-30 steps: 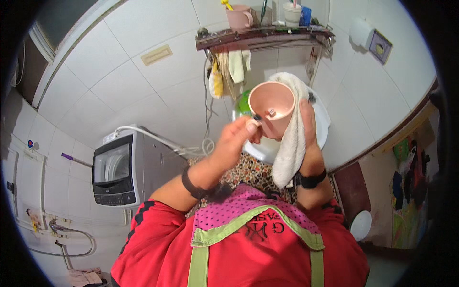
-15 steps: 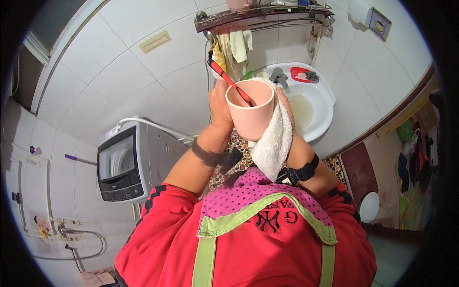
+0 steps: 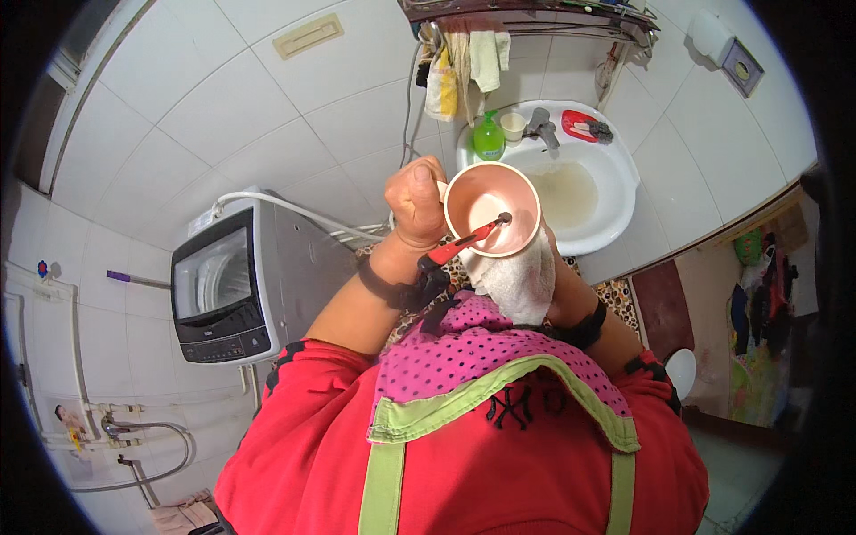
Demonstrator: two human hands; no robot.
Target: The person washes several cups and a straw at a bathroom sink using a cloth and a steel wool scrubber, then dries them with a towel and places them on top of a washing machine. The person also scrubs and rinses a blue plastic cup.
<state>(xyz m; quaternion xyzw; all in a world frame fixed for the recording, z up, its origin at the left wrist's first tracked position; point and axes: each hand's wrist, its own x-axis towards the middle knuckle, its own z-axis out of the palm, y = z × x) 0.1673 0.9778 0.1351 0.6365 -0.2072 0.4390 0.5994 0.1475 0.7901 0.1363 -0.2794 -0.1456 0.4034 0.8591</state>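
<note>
My left hand point(image 3: 416, 203) is closed round the handle of a pink mug point(image 3: 477, 192) with a pale inside, held up in front of my chest. A slim red-and-black stick, apparently a toothbrush point(image 3: 459, 245), leans in it. One end rests inside the mug and the other pokes out over the near rim; bristles cannot be made out. A white cloth point(image 3: 517, 283) hangs against the mug's near right side. Behind that cloth, my right hand point(image 3: 559, 276) grips it against the mug, its fingers mostly hidden.
Beyond the mug is a white washbasin point(image 3: 615, 201) with cloudy water, a grey tap point(image 3: 541, 127), a green pump bottle point(image 3: 489, 136), a small cup point(image 3: 513, 127) and a red soap dish point(image 3: 581, 126). Towels point(image 3: 486, 58) hang under a shelf. A washing machine point(image 3: 308, 267) stands left.
The toothbrush has swung from leaning up-left to leaning over the near rim. The mug has tipped so its inside shows more, and it sits slightly lower and further right.
</note>
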